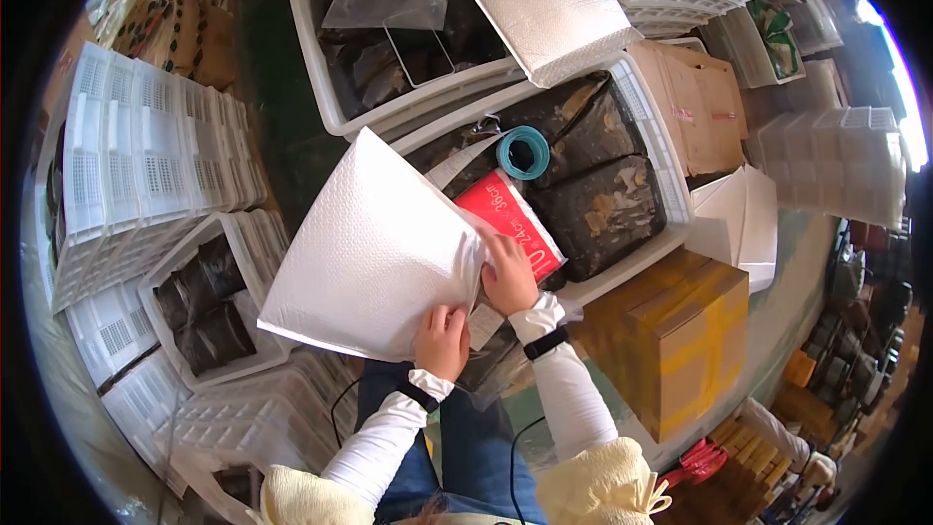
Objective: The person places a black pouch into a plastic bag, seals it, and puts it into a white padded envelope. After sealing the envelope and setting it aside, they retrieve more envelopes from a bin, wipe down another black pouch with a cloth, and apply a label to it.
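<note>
A large white bubble mailer [379, 253] lies tilted in front of me, its near right end between my hands. My left hand [443, 342] has its fingers curled closed on the lower edge of that end. Higher up, my right hand [509, 275] pinches the mailer's right edge, where the material is creased. Just beyond it, partly covered by the mailer and my fingers, is a red and white packet [510, 222] printed with 24cm x 36cm. A roll of teal tape [523, 153] rests beside the packet, above dark plastic-wrapped bundles [607, 209].
The bundles fill a white crate [671, 175]. Behind it, another crate [313, 39] holds dark bags, with a second bubble mailer [544, 10] across its corner. A taped cardboard box [680, 340] stands to the right. Stacked white crates [146, 156] rise on the left.
</note>
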Motion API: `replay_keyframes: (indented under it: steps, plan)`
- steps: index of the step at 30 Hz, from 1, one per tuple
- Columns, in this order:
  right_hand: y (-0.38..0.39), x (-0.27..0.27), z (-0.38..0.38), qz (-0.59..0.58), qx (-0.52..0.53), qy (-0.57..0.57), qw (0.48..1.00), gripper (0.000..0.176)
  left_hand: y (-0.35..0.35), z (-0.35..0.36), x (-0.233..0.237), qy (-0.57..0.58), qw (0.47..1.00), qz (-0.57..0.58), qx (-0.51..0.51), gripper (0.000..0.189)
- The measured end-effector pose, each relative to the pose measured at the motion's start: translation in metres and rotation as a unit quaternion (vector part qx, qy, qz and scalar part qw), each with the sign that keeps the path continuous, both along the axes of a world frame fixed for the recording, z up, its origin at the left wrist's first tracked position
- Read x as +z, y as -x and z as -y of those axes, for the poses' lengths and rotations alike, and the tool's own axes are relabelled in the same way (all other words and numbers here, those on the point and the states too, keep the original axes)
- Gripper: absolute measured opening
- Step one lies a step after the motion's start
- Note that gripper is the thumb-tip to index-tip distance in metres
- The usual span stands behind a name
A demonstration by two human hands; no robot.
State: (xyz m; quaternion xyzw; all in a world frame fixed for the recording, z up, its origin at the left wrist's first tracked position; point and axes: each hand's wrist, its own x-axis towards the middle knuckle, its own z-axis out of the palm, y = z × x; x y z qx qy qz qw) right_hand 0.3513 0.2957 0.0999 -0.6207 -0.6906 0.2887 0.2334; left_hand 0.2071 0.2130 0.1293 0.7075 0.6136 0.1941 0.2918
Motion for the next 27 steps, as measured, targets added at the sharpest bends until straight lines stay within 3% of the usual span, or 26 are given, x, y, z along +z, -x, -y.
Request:
replay_keyframes:
  steps: [3, 4, 6, 9, 10, 11, 12, 14, 15, 17, 20, 21, 24, 25, 27]
  plan:
    - [-0.012, -0.023, -0.006, -0.062, 0.043, 0.118, 0.990, 0.051, 0.003, 0.022, 0.000, 0.003, 0.994, 0.088, 0.070, 0.025]
    - [-0.013, -0.022, -0.011, -0.080, 0.044, 0.150, 0.984, 0.050, 0.007, 0.033, 0.000, 0.000, 0.988, 0.115, 0.104, 0.020]
    - [-0.016, -0.020, -0.016, -0.088, 0.032, 0.176, 0.980, 0.043, 0.023, 0.068, 0.001, 0.140, 0.947, 0.153, 0.246, 0.028]
    - [-0.017, -0.027, -0.019, -0.130, -0.008, 0.198, 0.972, 0.040, 0.049, 0.091, -0.001, 0.119, 0.868, 0.124, 0.465, 0.046]
    - [-0.020, -0.036, -0.020, -0.136, 0.006, 0.198, 0.971, 0.046, 0.059, 0.094, -0.013, 0.110, 0.840, 0.119, 0.518, 0.052]
    - [-0.022, -0.043, -0.018, -0.114, 0.014, 0.187, 0.976, 0.038, 0.069, 0.096, -0.031, 0.118, 0.798, 0.209, 0.552, 0.058]
    - [-0.024, -0.050, -0.019, -0.091, 0.022, 0.173, 0.980, 0.031, 0.071, 0.082, -0.028, 0.151, 0.718, 0.362, 0.575, 0.061]
    - [-0.027, -0.068, -0.023, -0.085, 0.067, 0.145, 0.984, 0.023, 0.071, 0.064, -0.025, 0.207, 0.608, 0.523, 0.561, 0.059]
    - [-0.026, -0.064, -0.028, -0.081, 0.088, 0.130, 0.984, 0.020, 0.067, 0.061, -0.027, 0.204, 0.627, 0.514, 0.549, 0.058]
    - [-0.027, -0.057, -0.041, -0.089, 0.065, 0.214, 0.970, 0.021, 0.057, 0.057, -0.032, 0.199, 0.664, 0.494, 0.524, 0.055]
    - [-0.015, -0.048, -0.048, -0.148, 0.002, 0.346, 0.926, 0.034, 0.056, 0.058, -0.036, 0.265, 0.598, 0.529, 0.541, 0.052]
    - [-0.010, -0.043, -0.050, -0.174, -0.027, 0.388, 0.905, 0.039, 0.055, 0.057, -0.036, 0.269, 0.595, 0.537, 0.534, 0.052]
    - [-0.003, -0.028, -0.060, -0.066, 0.042, 0.465, 0.882, 0.053, 0.050, 0.057, -0.042, 0.261, 0.598, 0.553, 0.518, 0.052]
    - [-0.004, -0.031, -0.062, -0.045, 0.063, 0.499, 0.863, 0.068, 0.047, 0.060, -0.048, 0.245, 0.605, 0.554, 0.518, 0.052]
    - [-0.006, -0.024, -0.057, -0.083, 0.037, 0.505, 0.858, 0.069, 0.044, 0.063, -0.050, 0.224, 0.617, 0.547, 0.519, 0.051]
